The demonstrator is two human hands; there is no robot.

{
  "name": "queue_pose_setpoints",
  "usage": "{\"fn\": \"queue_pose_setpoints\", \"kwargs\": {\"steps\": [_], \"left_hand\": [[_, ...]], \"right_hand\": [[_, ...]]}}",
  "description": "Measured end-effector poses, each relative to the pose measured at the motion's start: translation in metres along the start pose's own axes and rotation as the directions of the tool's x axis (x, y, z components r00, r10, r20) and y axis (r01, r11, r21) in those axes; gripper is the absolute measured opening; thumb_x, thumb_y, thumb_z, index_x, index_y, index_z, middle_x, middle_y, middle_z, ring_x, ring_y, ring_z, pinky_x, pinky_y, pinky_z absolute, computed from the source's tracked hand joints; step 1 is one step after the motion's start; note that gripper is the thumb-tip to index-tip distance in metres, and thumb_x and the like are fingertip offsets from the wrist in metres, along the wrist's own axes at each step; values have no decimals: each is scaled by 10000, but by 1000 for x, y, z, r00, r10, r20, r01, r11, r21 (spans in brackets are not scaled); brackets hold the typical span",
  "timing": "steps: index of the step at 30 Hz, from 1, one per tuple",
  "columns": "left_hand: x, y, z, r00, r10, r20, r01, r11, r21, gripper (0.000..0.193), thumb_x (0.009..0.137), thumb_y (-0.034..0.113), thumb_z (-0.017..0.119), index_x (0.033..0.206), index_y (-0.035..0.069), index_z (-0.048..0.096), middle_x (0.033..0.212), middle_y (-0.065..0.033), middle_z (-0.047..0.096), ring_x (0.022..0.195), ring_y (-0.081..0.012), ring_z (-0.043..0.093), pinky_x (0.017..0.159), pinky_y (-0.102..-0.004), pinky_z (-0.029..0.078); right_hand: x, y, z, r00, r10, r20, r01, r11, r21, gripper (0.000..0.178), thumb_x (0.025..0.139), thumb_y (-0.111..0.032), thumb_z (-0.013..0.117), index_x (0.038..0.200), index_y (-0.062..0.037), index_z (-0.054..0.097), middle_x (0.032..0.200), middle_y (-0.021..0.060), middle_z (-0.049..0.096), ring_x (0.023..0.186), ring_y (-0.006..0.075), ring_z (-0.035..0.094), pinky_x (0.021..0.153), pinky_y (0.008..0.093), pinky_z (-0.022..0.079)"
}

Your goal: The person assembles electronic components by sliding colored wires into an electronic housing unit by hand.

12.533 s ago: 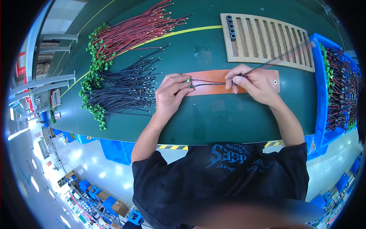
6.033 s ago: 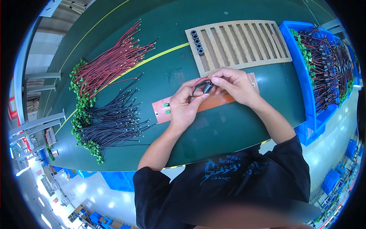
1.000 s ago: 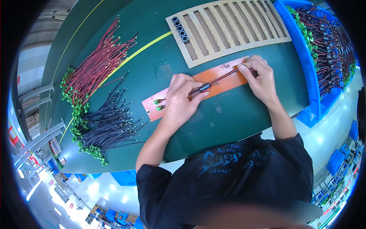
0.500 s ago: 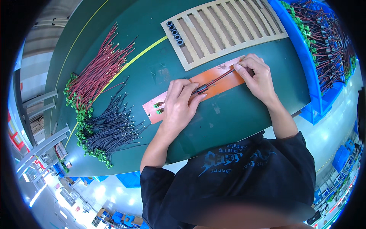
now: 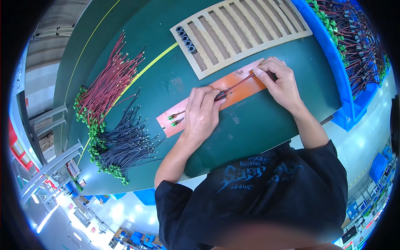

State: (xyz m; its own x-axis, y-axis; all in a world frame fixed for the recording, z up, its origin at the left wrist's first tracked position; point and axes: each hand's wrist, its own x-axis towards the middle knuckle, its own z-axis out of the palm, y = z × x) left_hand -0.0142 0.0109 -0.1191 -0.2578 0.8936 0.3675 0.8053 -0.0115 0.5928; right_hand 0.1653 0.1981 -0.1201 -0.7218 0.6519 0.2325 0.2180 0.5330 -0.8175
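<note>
An orange strip board (image 5: 241,92) lies aslant on the green table. Along it run a red wire and a black wire with green connectors (image 5: 172,121) at the board's left end. A black cylindrical core (image 5: 221,95) sits around the wires near mid-board. My left hand (image 5: 203,112) is closed over the wires and the core, its fingertips at the core. At the board's right end, my right hand (image 5: 278,79) pinches the far part of the red wire (image 5: 242,82) between thumb and fingers. Its fingers hide the wire ends.
A slotted tan tray (image 5: 200,68) stands beyond the board, with several black ring cores (image 5: 185,39) in its left slot. Red wires (image 5: 110,79) and black wires (image 5: 129,137) with green connectors are piled at left. A blue bin (image 5: 339,79) of wire assemblies borders the right.
My left hand has shifted slightly right along the wires and now covers more of the core. My right hand keeps its pinch at the board's right end. The view has shifted a little.
</note>
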Motion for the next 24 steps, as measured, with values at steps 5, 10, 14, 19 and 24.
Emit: {"fn": "queue_pose_setpoints", "kwargs": {"steps": [5,10,14,19,24], "left_hand": [[6,4,3,1000,-18,5,18,1000,-5,260,793,10,791,1022,-30,673,985,-153,631,862,-328,617,737,-417,528],[17,9,-7,997,-75,36,77,995,-67,264,805,14,801,1044,-22,694,981,-143,658,889,-295,646,771,-385,534],[24,13,-26,959,-191,210,239,942,-237,226,853,22,767,1070,-28,721,1017,-137,687,936,-253,675,808,-344,545],[26,3,-32,953,-155,261,218,948,-232,123,898,-6,710,1017,-36,723,1018,-144,694,912,-294,694,788,-364,561],[33,11,-35,947,-117,300,181,964,-195,154,923,12,687,1072,-20,707,1004,-150,703,885,-311,695,793,-381,562]], "right_hand": [[2,1,-6,1000,15,5,-15,1000,23,157,936,-112,728,857,4,656,812,94,627,865,248,622,849,375,443],[4,3,-6,1000,13,3,-13,1000,-5,159,935,-113,728,854,2,656,805,96,620,835,243,614,827,373,441],[3,5,-5,1000,18,-8,-18,1000,-9,158,931,-120,732,855,-2,660,796,94,617,804,242,609,803,371,438],[6,7,-7,999,-35,-28,34,999,-15,197,934,-153,727,817,-21,641,734,73,596,713,229,578,727,373,426],[4,11,-7,998,-64,-22,64,998,-13,193,944,-170,717,832,-26,654,733,54,595,700,213,562,734,364,416]]}}
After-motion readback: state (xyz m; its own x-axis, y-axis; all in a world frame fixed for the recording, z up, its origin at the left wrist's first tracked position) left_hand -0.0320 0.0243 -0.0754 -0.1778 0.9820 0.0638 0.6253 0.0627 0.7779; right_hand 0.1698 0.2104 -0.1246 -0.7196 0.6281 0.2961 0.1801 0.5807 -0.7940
